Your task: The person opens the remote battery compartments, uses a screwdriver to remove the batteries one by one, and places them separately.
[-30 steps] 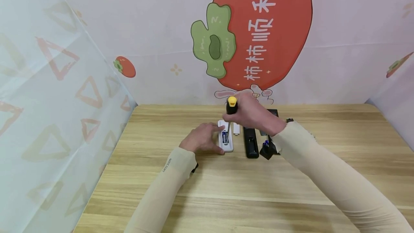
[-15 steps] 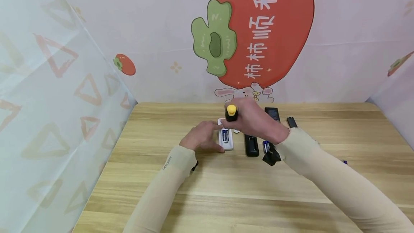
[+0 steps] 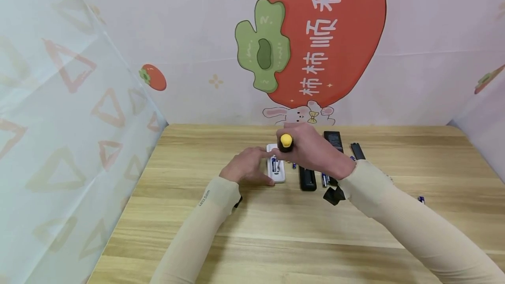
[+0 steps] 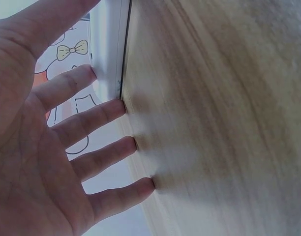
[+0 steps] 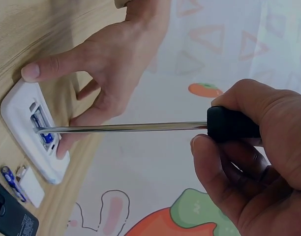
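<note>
A white remote control (image 3: 281,177) lies on the table with its battery compartment uncovered. My left hand (image 3: 247,166) holds it at its ends, thumb at the near end and fingers toward the far end. My right hand (image 3: 309,147) grips the dark handle of a screwdriver (image 3: 286,140) with a yellow end cap. In the right wrist view the long metal shaft (image 5: 126,128) runs into the compartment, its tip beside a blue battery (image 5: 46,135). A loose battery (image 5: 13,184) lies next to the small white battery cover (image 5: 32,189).
Right of the white remote lies a black remote control (image 3: 307,180) with its compartment uncovered. Batteries (image 3: 325,180) lie beside it, partly under my right forearm. Farther back are a black labelled object (image 3: 333,140) and a long dark cover (image 3: 357,151). Another battery (image 3: 421,199) lies far right.
My right hand and the screwdriver have moved down and slightly right, tilting the handle toward the camera. A battery now shows right of the white remote, where none showed before. The left hand has stayed put.
</note>
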Demonstrator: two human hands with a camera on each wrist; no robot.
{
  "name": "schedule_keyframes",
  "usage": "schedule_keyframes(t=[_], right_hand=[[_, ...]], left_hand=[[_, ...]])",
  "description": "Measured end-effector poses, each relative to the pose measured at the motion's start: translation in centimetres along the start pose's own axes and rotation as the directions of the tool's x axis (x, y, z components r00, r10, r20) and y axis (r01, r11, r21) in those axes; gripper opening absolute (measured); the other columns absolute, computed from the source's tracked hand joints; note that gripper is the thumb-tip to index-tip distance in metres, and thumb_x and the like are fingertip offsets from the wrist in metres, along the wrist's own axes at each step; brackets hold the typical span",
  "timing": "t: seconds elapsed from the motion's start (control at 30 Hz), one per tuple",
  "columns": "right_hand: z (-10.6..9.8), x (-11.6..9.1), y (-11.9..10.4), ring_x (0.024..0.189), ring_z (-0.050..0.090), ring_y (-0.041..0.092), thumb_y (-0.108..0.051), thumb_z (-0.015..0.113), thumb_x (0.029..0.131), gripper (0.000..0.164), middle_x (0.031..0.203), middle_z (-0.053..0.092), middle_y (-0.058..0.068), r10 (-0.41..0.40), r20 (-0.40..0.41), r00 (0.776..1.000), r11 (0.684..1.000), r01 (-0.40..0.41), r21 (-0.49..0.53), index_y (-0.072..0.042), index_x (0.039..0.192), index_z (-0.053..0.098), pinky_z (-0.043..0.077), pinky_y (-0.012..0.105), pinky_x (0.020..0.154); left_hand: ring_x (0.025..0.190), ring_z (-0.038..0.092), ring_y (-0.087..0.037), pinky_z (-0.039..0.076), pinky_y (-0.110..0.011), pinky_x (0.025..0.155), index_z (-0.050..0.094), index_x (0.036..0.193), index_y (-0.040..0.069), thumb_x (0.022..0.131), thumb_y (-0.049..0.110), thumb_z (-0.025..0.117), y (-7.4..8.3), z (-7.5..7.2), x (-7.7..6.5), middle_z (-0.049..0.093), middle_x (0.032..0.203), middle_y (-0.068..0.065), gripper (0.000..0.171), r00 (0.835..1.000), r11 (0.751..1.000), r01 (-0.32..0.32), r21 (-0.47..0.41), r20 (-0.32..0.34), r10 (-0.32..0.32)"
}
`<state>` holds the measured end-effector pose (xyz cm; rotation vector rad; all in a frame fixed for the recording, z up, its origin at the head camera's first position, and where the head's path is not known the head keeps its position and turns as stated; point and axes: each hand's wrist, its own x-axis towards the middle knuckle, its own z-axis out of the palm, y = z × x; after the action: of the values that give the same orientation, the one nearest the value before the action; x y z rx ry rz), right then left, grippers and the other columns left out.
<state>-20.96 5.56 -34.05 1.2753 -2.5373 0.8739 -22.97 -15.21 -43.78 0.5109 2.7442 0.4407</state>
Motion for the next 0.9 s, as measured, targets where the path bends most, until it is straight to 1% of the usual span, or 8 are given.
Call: schedule_keyframes(t=[0.17, 0.33, 0.47, 0.67, 0.9], right_hand=[[-0.4, 0.1, -0.1, 0.069, 0.054, 0.012, -0.015, 0.085, 0.084, 0.027, 0.07, 0.054, -0.008, 0.034, -0.009, 0.999, 0.999, -0.034, 0.008, -0.017, 0.074, 0.06, 0.049, 0.031, 0.062], [-1.1, 0.0, -0.2, 0.071, 0.056, 0.013, -0.013, 0.082, 0.085, 0.021, 0.071, 0.059, -0.009, 0.055, -0.038, 0.998, 0.998, -0.054, 0.021, -0.017, 0.076, 0.063, 0.051, 0.033, 0.068], [-1.4, 0.0, 0.0, 0.07, 0.057, 0.012, -0.012, 0.081, 0.085, 0.02, 0.07, 0.059, -0.009, 0.062, -0.046, 0.997, 0.998, -0.061, 0.028, -0.016, 0.077, 0.064, 0.051, 0.033, 0.068], [-1.4, -0.1, 0.1, 0.07, 0.056, 0.013, -0.012, 0.082, 0.085, 0.019, 0.07, 0.059, -0.009, 0.079, -0.054, 0.995, 0.996, -0.077, 0.044, -0.016, 0.078, 0.065, 0.051, 0.033, 0.066], [-1.4, -0.3, 0.5, 0.077, 0.06, 0.014, -0.014, 0.082, 0.085, 0.016, 0.078, 0.064, -0.007, 0.141, -0.064, 0.988, 0.988, -0.136, 0.079, -0.015, 0.081, 0.067, 0.053, 0.035, 0.07]], left_hand=[[0.138, 0.045, -0.029, 0.04, -0.057, 0.109, 0.045, 0.154, 0.033, 0.072, 0.053, 0.09, 0.0, 0.0, 0.0, 0.049, 0.153, -0.002, 0.095, 1.0, 1.0, -0.007, -0.001, -0.006, 0.007], [0.141, 0.042, -0.03, 0.038, -0.056, 0.111, 0.043, 0.154, 0.033, 0.072, 0.053, 0.089, 0.0, 0.1, -0.1, 0.045, 0.156, -0.002, 0.096, 1.0, 1.0, 0.005, -0.001, 0.0, -0.005], [0.141, 0.042, -0.03, 0.037, -0.058, 0.111, 0.043, 0.154, 0.033, 0.072, 0.053, 0.089, 0.0, 0.2, -0.1, 0.044, 0.157, -0.002, 0.096, 1.0, 1.0, 0.017, -0.003, -0.004, -0.017], [0.141, 0.042, -0.03, 0.039, -0.053, 0.111, 0.043, 0.154, 0.032, 0.072, 0.053, 0.089, 0.0, 0.2, -0.2, 0.042, 0.158, -0.002, 0.096, 1.0, 1.0, 0.009, 0.006, -0.007, -0.009], [0.141, 0.042, -0.03, 0.041, -0.049, 0.11, 0.046, 0.154, 0.031, 0.072, 0.053, 0.09, -0.2, 0.4, 0.0, 0.043, 0.158, -0.003, 0.096, 1.0, 1.0, -0.007, 0.009, -0.025, 0.007]])
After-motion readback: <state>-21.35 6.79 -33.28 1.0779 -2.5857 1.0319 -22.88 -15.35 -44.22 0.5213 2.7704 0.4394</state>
